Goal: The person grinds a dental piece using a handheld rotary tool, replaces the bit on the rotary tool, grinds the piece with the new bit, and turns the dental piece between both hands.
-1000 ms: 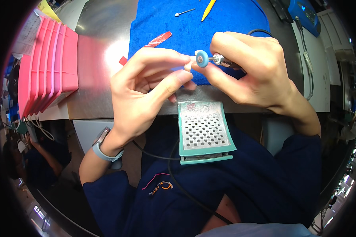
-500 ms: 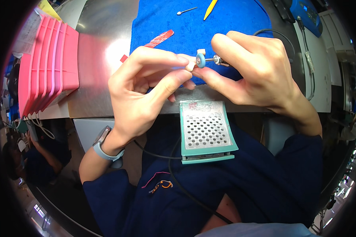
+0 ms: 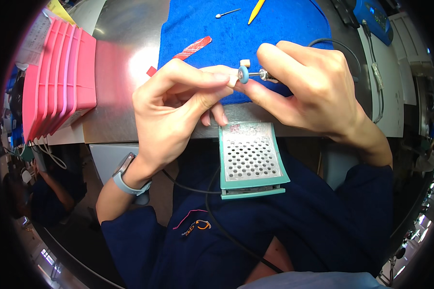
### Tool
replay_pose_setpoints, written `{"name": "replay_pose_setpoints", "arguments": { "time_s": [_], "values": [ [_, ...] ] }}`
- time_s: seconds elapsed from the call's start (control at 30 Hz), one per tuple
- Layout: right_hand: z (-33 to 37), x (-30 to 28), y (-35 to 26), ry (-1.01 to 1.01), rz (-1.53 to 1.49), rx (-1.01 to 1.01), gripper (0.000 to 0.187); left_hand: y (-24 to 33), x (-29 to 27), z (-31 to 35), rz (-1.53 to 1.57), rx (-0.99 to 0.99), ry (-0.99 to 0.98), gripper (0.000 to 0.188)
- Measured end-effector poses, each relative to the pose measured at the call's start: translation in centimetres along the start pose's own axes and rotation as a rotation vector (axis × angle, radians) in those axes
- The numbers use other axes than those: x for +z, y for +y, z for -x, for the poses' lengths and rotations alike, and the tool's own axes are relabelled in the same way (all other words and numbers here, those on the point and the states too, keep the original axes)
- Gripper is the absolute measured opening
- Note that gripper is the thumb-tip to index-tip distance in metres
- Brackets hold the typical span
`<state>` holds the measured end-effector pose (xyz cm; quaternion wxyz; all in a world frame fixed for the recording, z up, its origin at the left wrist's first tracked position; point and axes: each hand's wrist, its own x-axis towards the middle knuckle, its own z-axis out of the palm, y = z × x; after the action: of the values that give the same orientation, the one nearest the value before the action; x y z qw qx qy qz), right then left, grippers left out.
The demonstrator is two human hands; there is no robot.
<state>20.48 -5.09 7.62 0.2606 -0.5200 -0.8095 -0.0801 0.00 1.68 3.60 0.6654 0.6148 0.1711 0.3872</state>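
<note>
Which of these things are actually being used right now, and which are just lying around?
In use:
- left hand, pinching a small pale piece
- right hand, holding the rotary tool with its blue wheel

Lying about:
- perforated teal tray
- red strip
- yellow stick
- pink trays
- blue cloth

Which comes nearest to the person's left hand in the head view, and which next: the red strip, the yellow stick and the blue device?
From the left hand:
1. Red strip, just above it on the blue cloth.
2. Yellow stick, farther up near the top edge.
3. Blue device, far upper right.
</note>
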Motion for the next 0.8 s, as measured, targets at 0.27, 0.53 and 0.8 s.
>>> {"name": "replay_pose_setpoints", "arguments": {
  "time_s": [0.27, 0.53, 0.8],
  "values": [
    [0.05, -0.11, -0.15, -0.013, -0.015, -0.006, 0.022, -0.01, -0.07, -0.08, 0.013, 0.001, -0.008, 0.009],
    [0.15, -0.28, -0.21, -0.051, -0.017, 0.000, 0.020, -0.17, -0.08, -0.04, 0.004, 0.036, -0.013, 0.008],
    [0.20, -0.19, -0.19, -0.049, -0.008, -0.021, 0.018, -0.22, 0.07, 0.00, 0.000, 0.023, -0.006, 0.009]
  ]
}}
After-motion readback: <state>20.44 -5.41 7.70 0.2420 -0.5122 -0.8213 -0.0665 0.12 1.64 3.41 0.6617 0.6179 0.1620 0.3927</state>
